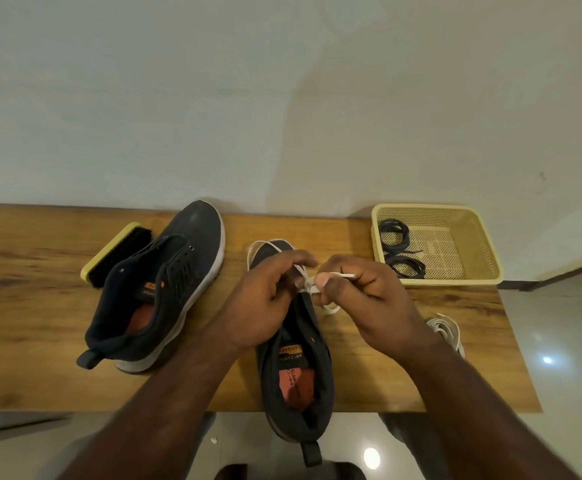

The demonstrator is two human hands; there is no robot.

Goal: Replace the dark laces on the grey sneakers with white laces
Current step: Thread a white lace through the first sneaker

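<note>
White lace (pixel 331 274) pinched by both grips (pixel 265 299) (pixel 362 289) | sneaker (pixel 296 375) heel overhangs table (pixel 40 323) edge

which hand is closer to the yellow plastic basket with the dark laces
Right. The right hand is just left of the yellow perforated plastic basket; the left hand is farther left, over the sneaker.

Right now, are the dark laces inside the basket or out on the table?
Inside. Both coiled dark laces lie on the floor of the yellow basket, within its walls, at its left side.
</note>
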